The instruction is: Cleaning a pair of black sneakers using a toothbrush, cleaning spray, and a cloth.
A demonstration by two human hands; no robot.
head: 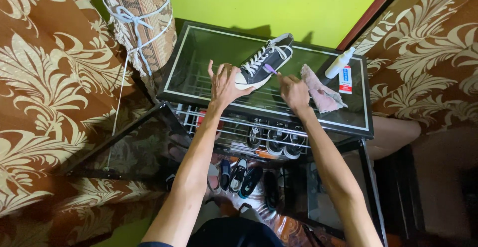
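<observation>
From the head camera we are looking down at a glass-topped black shoe rack (pixel 199 95) set against a bright green wall. A dark sneaker (pixel 264 62) with white laces and a white toe cap is lying on the glass top, its toe pointing toward us and its heel toward the wall.

Our left hand (pixel 224 84) is resting against the toe end of the sneaker, fingers spread and raised, the palm touching the white toe cap; it is steadying the shoe rather than closing around it. Our right hand (pixel 295 92) is sitting just to the right of the sneaker, its fingers pinched around the handle of a small purple brush (pixel 271 69), whose tip is touching the side of the shoe near the laces.

Just beside the right hand, on the glass, a crumpled pink cloth (pixel 321 94) is lying. Farther right, near the rack's back corner, a white spray bottle (pixel 339 64) is lying tilted, and a small red and white box (pixel 345 79) is resting right beside it.

Through the glass and under it we are seeing wire shelves holding several pairs of shoes (pixel 276 140), with more pairs on the floor below. A rolled rug (pixel 144 13) tied with pale cord is leaning at the rack's left back corner, and brown curtains (pixel 50 93) with a cream leaf pattern are hanging on both sides.
</observation>
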